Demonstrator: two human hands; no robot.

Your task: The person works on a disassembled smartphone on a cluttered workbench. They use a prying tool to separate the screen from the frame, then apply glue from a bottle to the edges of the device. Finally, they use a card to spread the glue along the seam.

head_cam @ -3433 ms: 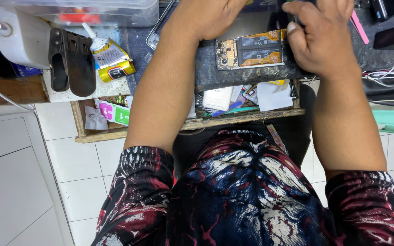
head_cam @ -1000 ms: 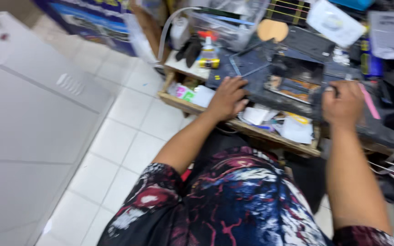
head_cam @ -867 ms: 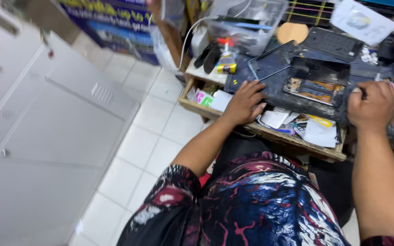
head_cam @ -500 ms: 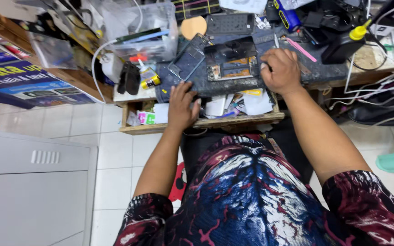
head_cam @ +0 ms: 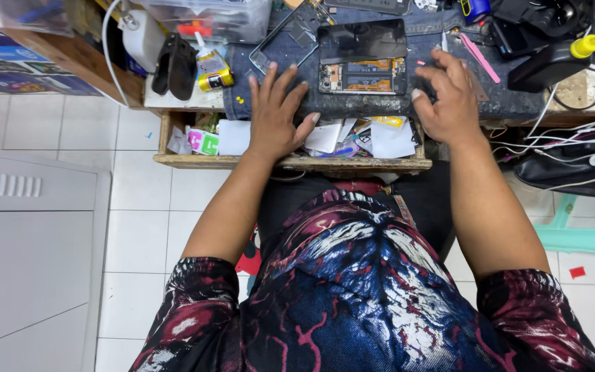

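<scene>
Since half a second ago the view has swung square over the worktop (head_cam: 518, 103), and your left hand (head_cam: 277, 114) now lies flat with fingers spread, holding nothing, just left of the opened phone (head_cam: 363, 65). The phone lies between your hands, its innards bared: light, thin, stiff and fragile, so take it by the long edges. Your right hand (head_cam: 449, 96) rests loosely curled beside it, empty.

Short-sleeved shirt (head_cam: 352, 289) in a dark red, blue and white swirl print; bare forearms.
</scene>
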